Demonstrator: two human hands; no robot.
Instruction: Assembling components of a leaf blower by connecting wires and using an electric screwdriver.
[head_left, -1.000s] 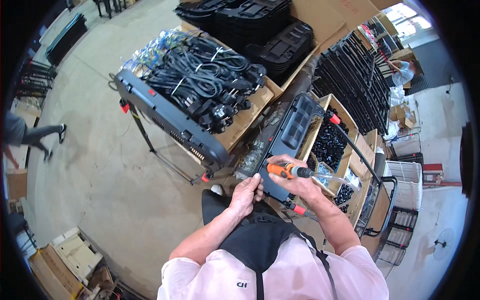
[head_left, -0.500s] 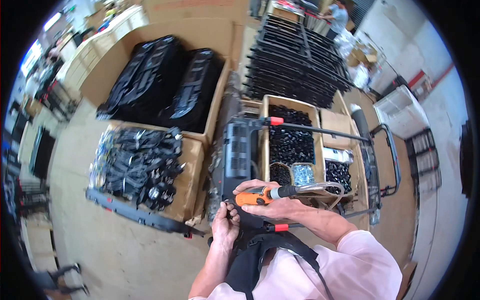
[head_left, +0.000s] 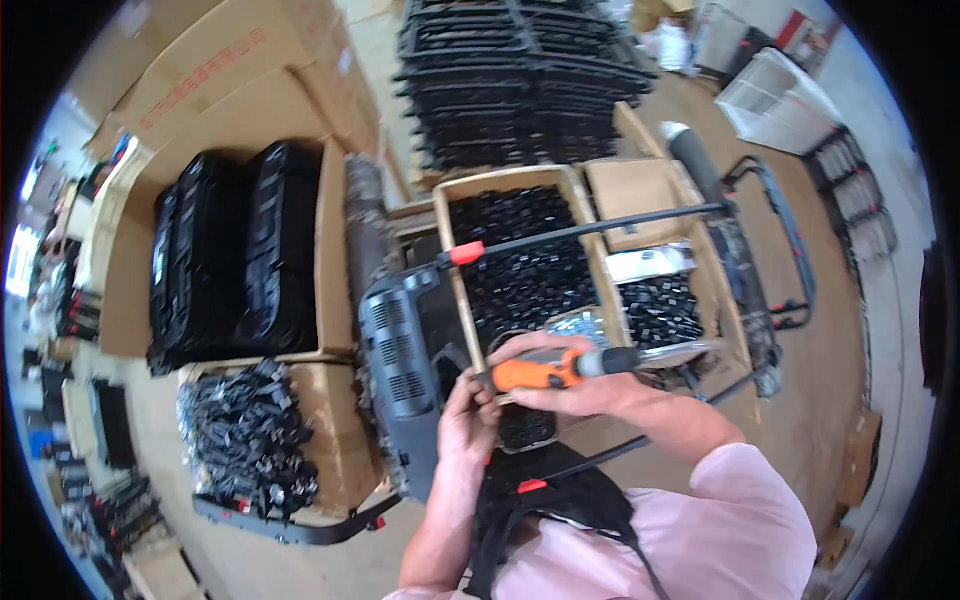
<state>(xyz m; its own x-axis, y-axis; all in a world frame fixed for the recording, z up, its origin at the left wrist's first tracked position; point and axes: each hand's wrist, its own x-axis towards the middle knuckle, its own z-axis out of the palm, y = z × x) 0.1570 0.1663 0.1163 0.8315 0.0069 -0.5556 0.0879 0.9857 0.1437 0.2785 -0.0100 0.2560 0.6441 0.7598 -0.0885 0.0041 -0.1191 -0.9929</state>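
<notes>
My right hand [head_left: 572, 392] grips an orange and grey power screwdriver [head_left: 560, 368], held level with its tip pointing left. My left hand [head_left: 466, 420] is closed just under that tip, against the near edge of a dark grey plastic housing [head_left: 398, 370] that lies in front of me. What the left fingers pinch is too small to make out. A long black bar with a red clamp [head_left: 466, 253] crosses above the housing.
A wooden crate of small black parts [head_left: 530, 265] stands right behind the housing, with smaller cardboard boxes [head_left: 645, 300] to its right. To the left, cardboard boxes hold black housings [head_left: 240, 260] and bundled black cables [head_left: 245, 440]. Stacked black frames [head_left: 510, 80] fill the back.
The view has swung, so the boxes and cables now sit further left. My hands keep the same grip on the screwdriver, its tip still at the housing's edge.
</notes>
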